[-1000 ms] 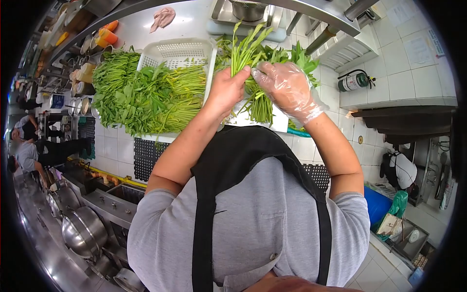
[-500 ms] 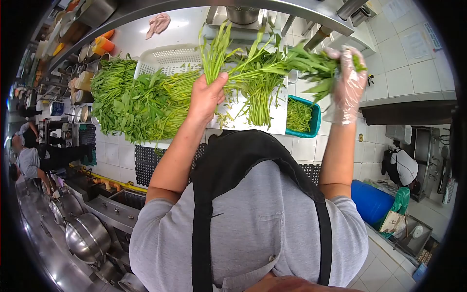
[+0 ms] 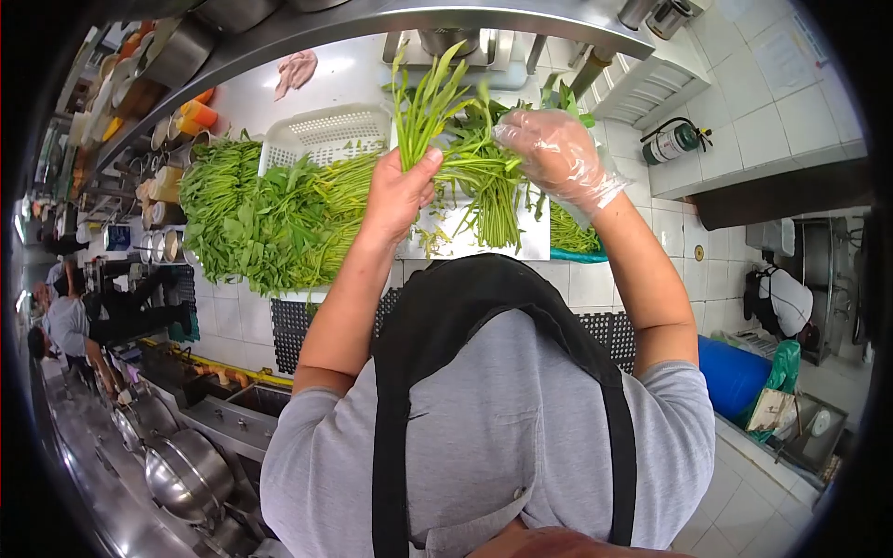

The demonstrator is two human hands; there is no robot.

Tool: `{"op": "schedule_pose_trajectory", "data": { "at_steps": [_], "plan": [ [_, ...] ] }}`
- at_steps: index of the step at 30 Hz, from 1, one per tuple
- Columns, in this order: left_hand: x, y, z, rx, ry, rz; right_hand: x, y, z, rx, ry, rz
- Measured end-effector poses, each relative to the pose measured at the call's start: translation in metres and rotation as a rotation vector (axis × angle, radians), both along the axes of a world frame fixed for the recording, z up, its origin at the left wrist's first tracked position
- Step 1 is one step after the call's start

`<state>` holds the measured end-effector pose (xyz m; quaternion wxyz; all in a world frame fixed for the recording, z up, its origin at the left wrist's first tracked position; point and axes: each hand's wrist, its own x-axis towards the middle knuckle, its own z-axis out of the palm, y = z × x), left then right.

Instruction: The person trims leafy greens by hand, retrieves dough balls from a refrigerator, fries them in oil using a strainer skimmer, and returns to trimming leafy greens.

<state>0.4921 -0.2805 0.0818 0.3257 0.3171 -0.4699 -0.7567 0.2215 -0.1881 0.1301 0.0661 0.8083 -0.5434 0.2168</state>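
Upright stems fan out from my bare left hand (image 3: 400,193), which is closed around a bunch of greens (image 3: 426,110). My right hand (image 3: 551,153), in a clear plastic glove, is closed beside the stem ends that reach right from the bunch; its fingertips are partly hidden. Below and between the hands, more cut stems (image 3: 495,216) lie on a white board (image 3: 532,238) with small scraps. A large heap of leafy greens (image 3: 270,223) lies to the left, against a white perforated basket (image 3: 326,126).
Behind the board's right edge is a green tub (image 3: 577,255) of stems. A pink cloth (image 3: 296,73) lies at the back. A steel shelf (image 3: 400,20) crosses above. Other people (image 3: 70,321) stand far left, and one person (image 3: 786,299) is far right.
My right hand went out right with leafy greens over the tub, then came back near the bunch. My left hand stays closed on stems, now slightly further left than at first.
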Motion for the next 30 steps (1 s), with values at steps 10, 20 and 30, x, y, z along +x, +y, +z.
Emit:
{"op": "schedule_pose_trajectory", "data": {
  "at_steps": [10, 20, 30],
  "plan": [
    [0.016, 0.000, -0.016, 0.205, 0.017, 0.076, -0.047, 0.004, 0.005, 0.070, -1.382, -0.569],
    [-0.002, 0.002, -0.012, 0.084, -0.037, 0.116, -0.017, 0.055, 0.077, -0.348, -0.647, -0.455],
    [-0.008, 0.007, -0.014, -0.395, -0.166, 0.137, -0.006, 0.025, 0.047, -0.005, -0.007, -0.152]
  ]
}}
